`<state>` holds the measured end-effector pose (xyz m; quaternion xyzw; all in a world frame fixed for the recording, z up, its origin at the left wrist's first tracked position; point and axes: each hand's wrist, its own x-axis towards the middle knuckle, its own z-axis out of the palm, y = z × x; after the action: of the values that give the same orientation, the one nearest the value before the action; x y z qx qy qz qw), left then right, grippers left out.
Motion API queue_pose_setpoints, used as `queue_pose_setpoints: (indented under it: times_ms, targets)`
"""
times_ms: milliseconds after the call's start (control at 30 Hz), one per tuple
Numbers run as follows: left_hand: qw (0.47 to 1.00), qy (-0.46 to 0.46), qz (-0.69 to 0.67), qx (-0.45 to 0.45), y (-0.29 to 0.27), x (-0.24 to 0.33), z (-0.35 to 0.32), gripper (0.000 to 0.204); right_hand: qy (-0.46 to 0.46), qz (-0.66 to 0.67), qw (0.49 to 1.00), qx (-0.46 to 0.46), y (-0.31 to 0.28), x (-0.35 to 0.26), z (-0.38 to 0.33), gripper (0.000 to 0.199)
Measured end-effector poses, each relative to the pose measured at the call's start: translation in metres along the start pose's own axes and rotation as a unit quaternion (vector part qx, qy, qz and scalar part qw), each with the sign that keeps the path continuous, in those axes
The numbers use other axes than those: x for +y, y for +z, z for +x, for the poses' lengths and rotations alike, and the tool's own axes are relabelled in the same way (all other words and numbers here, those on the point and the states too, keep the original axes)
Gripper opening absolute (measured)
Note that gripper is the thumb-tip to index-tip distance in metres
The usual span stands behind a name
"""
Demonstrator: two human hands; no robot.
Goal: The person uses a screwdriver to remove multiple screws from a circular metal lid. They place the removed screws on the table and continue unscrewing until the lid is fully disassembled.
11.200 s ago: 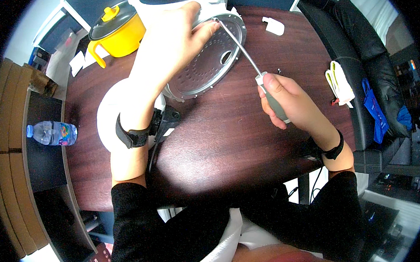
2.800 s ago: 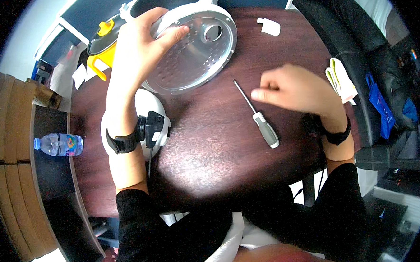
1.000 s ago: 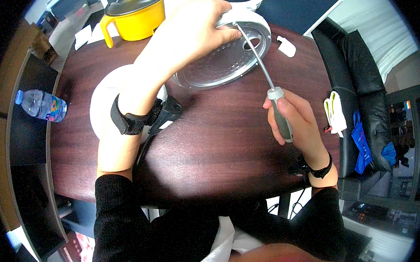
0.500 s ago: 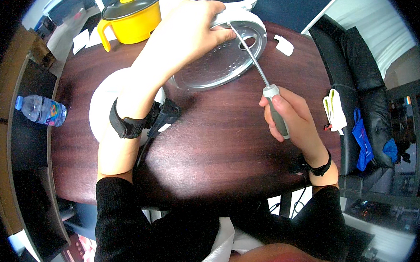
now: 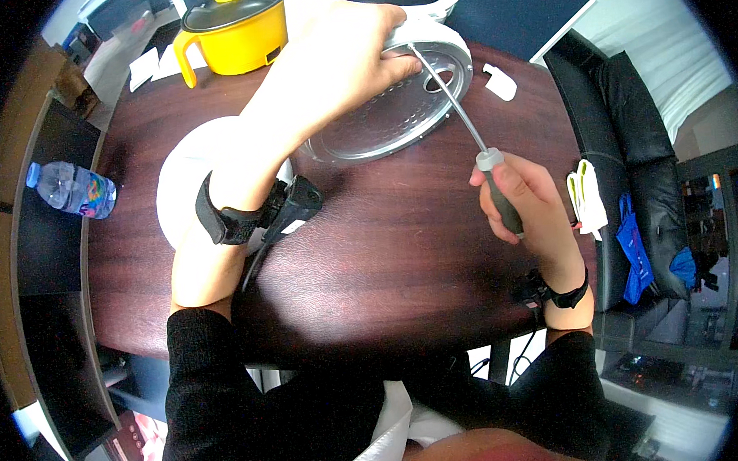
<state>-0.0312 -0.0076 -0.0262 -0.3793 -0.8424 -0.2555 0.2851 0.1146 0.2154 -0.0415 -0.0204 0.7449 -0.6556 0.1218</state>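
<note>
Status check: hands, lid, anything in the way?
Left hand gripping lid at its rim. Right hand holding screwdriver, tip at lid's rim. Left thumb close beside tip.

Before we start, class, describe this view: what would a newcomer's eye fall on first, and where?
The bright yellow pot stands out first, toward the upper left of the dark table. Next comes the screwdriver in the right hand, slanting up to the rim of the round silvery plate, which the left hand holds near upper centre.
</note>
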Motion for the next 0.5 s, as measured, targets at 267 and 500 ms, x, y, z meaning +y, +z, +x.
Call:
queue_pose_setpoints:
  times_ms: [267,500]
  targets:
    - [0.999,0.022,0.024,0.009,-0.006,0.004,-0.001,0.037,-0.116,-0.242,0.959,0.094,-0.010,0.004,0.002,0.032]
    - [1.000,0.003,0.014,-0.005,-0.004,0.005,0.000,0.040,0.037,0.046,0.998,-0.019,-0.011,-0.006,-0.001,0.036]
